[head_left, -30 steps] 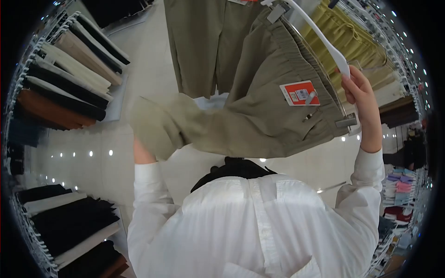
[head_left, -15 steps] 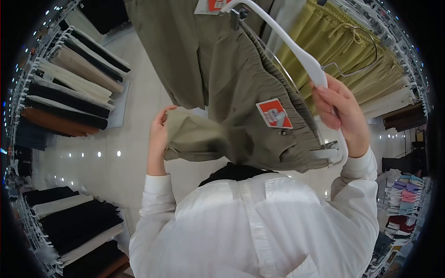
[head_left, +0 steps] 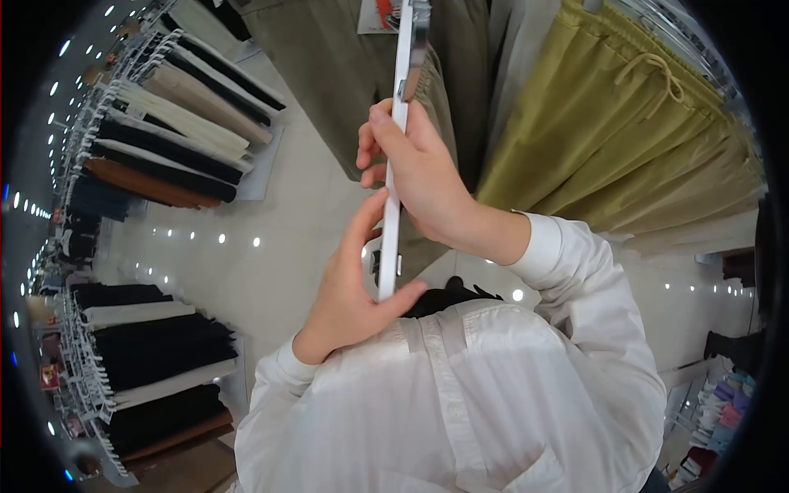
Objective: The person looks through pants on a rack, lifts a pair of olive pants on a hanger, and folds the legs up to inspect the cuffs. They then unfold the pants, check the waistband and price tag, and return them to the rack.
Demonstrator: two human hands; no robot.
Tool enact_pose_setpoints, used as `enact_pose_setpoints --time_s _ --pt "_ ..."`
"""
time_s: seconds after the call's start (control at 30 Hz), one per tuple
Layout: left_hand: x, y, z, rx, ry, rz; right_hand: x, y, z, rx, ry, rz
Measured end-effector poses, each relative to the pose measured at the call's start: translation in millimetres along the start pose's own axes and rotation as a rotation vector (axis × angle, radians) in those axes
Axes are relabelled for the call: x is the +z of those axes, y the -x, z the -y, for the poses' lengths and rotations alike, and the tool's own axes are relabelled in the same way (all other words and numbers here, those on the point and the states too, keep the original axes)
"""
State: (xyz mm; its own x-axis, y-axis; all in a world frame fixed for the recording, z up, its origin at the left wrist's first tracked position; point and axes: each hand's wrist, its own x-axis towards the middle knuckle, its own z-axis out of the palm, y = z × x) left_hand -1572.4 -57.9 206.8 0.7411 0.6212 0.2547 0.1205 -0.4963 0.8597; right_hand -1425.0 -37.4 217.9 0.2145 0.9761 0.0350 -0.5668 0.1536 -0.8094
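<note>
Seen edge-on, a white hanger (head_left: 392,218) runs nearly upright through the middle of the view. My right hand (head_left: 421,172) grips its upper half, thumb on the near side and fingertips showing to its left. At the lower end, my left hand (head_left: 349,283) has its thumb spread out and its fingers raised beside the hanger's left side. Metal clips show near both ends of the hanger. Olive-green cloth (head_left: 421,251) is partly visible below and behind it; my right hand and the hanger hide much of it.
Olive trousers (head_left: 316,82) with a red-and-white tag hang ahead. Yellow-green drawstring trousers (head_left: 592,123) hang at the upper right. Racks of dark, cream and brown clothes (head_left: 177,135) line the left, above a glossy tiled floor (head_left: 288,222). Smaller coloured items are at the lower right.
The hanger has turned from a broad view to edge-on and moved left. My left hand has let go of the olive cloth and moved right, beside the hanger. My right hand has moved left with it.
</note>
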Motion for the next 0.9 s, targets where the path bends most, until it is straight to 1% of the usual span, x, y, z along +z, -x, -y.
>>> enact_pose_setpoints --time_s 0.03,0.07,0.1,0.13,0.17,0.2,0.23,0.27,0.3,0.33,0.4,0.43,0.47,0.53,0.57,0.6,0.63,0.67,0.7,0.73,0.77,0.8,0.83,0.87,0.9 --pt "-4 4 -6 -0.135 0.093 0.005 -1 -3 -9 0.005 -0.001 0.06" --pt "-11 8 -2 -0.146 0.082 -0.008 0 -6 -15 0.009 -0.002 0.122" --pt "-21 14 7 -0.14 0.062 -0.082 -1 -7 -14 0.088 0.02 0.196" --pt "-29 18 13 -0.133 0.044 -0.157 0 -9 -9 0.099 0.016 0.213" --pt "-35 23 13 -0.131 0.033 -0.244 2 -10 -4 0.152 0.001 0.292" --pt "-42 29 16 -0.144 0.034 -0.256 2 -11 -1 0.207 -0.012 0.365" --pt "-52 34 19 -0.167 0.026 -0.335 2 -15 0 0.204 0.041 0.44" --pt "-62 38 22 -0.182 0.019 -0.411 5 -13 6 0.211 0.043 0.442" --pt "-68 40 32 -0.061 0.109 -0.49 8 -12 17 0.229 0.17 0.503" --pt "-79 42 35 -0.052 0.115 -0.495 9 -13 24 0.242 0.303 0.562" --pt "-100 46 41 0.033 0.096 -0.426 -3 -13 31 0.21 0.388 0.586" --pt "-107 45 42 0.049 0.113 -0.425 -9 -11 40 -0.334 0.893 0.541" --pt "-113 46 45 0.057 0.126 -0.431 -12 -9 48 -0.907 1.364 0.449" --pt "-125 45 51 0.101 0.104 -0.282 -8 -7 64 -1.43 1.706 0.166" --pt "-133 45 51 0.108 0.117 -0.288 -10 -9 66 -1.399 1.752 0.178" --pt "-141 44 50 0.139 0.08 -0.187 -11 -7 67 -1.401 1.765 0.187" --pt "-149 42 48 0.171 0.04 -0.085 -13 -3 66 -1.274 1.876 0.256" --pt "-155 36 46 0.185 0.047 -0.092 -15 0 66 -1.147 1.981 0.323" --pt "-162 30 44 0.259 -0.029 -0.01 -20 4 67 -1.162 1.995 0.327" --pt "-168 24 42 0.331 -0.11 0.072 -25 10 68 -0.979 2.019 0.421" --pt "-171 17 39 0.347 -0.112 0.069 -27 12 68 -0.791 2.029 0.501" --pt "-170 10 36 0.408 -0.334 -0.11 -27 13 66 -0.794 2.037 0.486" --pt "-166 2 34 0.465 -0.55 -0.283 -27 16 63 -0.641 1.909 0.376" --pt "-160 -7 36 0.477 -0.538 -0.265 -28 21 61 -0.492 1.773 0.265" --pt "-148 -16 42 0.649 -0.758 -0.596 -22 25 63 -0.408 1.668 0.185"
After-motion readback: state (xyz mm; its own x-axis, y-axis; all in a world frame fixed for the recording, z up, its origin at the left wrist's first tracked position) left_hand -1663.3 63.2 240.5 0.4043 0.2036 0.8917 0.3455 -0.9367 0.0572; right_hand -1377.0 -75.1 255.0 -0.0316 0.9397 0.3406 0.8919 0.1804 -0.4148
